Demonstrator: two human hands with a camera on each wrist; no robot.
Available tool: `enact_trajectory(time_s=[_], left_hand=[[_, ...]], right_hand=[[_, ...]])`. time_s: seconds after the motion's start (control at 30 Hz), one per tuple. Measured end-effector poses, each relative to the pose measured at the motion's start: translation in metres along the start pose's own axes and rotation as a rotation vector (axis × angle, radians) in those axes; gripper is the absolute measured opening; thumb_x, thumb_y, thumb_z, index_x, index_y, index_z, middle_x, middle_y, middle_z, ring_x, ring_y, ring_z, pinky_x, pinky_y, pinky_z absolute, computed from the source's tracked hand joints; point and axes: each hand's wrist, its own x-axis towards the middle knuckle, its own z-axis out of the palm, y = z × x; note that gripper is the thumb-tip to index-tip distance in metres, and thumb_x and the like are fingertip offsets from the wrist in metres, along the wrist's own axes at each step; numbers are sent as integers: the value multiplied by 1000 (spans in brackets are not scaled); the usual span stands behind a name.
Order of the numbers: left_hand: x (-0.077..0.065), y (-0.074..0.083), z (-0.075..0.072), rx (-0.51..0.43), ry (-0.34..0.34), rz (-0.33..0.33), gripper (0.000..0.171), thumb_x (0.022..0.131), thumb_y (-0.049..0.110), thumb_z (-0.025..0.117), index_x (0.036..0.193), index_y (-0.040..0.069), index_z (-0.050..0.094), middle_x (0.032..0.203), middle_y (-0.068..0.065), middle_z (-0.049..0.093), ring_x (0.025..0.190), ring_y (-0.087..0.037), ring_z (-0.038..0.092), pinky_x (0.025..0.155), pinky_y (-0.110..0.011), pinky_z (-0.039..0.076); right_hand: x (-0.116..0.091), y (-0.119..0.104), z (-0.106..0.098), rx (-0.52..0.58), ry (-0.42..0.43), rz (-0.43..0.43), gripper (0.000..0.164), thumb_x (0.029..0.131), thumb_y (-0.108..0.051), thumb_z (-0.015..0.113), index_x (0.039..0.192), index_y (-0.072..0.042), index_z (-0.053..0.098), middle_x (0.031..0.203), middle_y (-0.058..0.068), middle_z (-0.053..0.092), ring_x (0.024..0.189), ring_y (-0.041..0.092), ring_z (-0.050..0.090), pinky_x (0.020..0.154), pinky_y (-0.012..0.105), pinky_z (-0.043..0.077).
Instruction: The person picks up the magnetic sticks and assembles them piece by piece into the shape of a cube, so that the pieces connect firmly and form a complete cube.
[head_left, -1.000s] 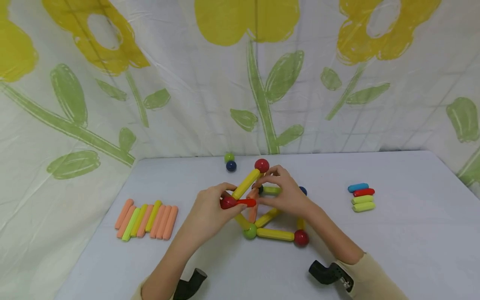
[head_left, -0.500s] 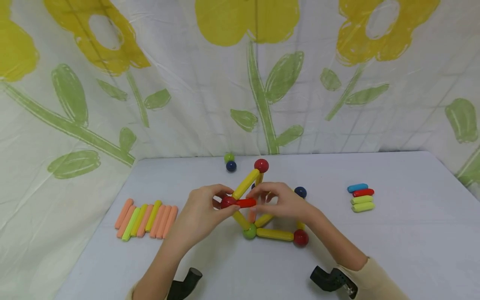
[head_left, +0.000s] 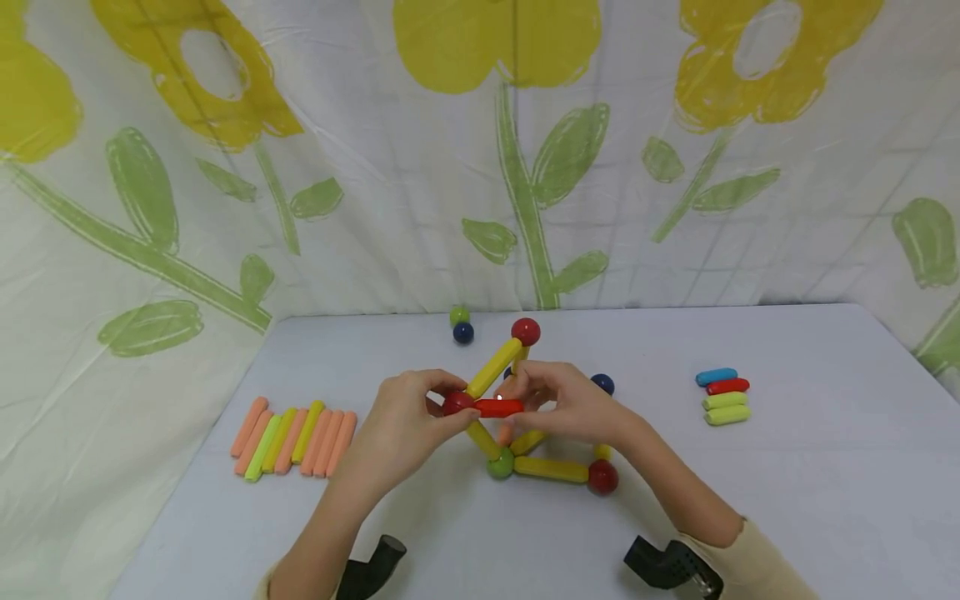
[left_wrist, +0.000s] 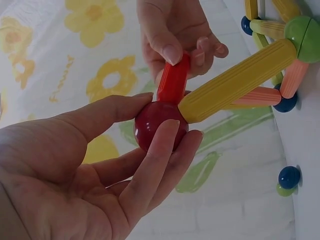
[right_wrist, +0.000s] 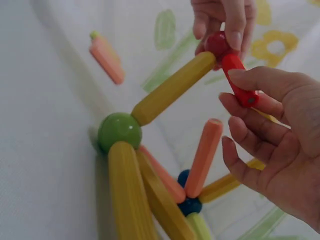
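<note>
The left forearm (head_left: pixel 337 508) and right forearm (head_left: pixel 678 479) slant inward; the left hand (head_left: pixel 411 408) grips, thumb opposite bent fingers; the right hand (head_left: pixel 570 404), near it, pinches between thumb and forefinger, its other fingers loosely curled.

White fabric backdrop (head_left: pixel 397 208) across the rear, yellow flowers (head_left: pixel 450 46) up top, green leaves and stems (head_left: pixel 567 154) trailing below! On the white tabletop (head_left: pixel 832 500), a row of salmon, yellow and lime rods (head_left: pixel 291 442) lines the left; right, short blue, red and lime rods (head_left: pixel 727 386); far edge, a green ball (head_left: pixel 459 314) beside a navy ball (head_left: pixel 463 333)!
</note>
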Motion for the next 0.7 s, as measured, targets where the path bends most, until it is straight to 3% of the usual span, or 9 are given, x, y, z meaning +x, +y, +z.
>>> enact_trajectory(time_s=[0.27, 0.47, 0.7], left_hand=[[-1, 1, 0, -35, -14, -3, 25, 90, 13, 85, 113, 5, 78, 98, -3, 75, 76, -16, 67, 66, -30, 58], [-1, 3, 2, -70, -39, 13, 21, 90, 14, 86, 109, 7, 79, 95, -2, 74, 72, -16, 67, 65, -31, 56], [-2, 5, 4, -68, -36, 14, 24, 87, 18, 89, 108, 9, 80, 97, -1, 75, 72, -14, 66, 64, -30, 57]], right_hand=[[-6, -20, -5, -115, 59, -61, 16, 93, -5, 79, 98, -9, 64, 102, 5, 78, 75, 18, 62, 71, 27, 57], [-10, -29, -14, -138, 43, -39, 17, 90, -2, 80, 95, -7, 65, 83, -1, 64, 76, 20, 60, 74, 29, 56], [-11, -29, -23, -82, -24, -19, 16, 91, 0, 78, 94, -5, 63, 84, 3, 61, 77, 21, 60, 73, 28, 55]])
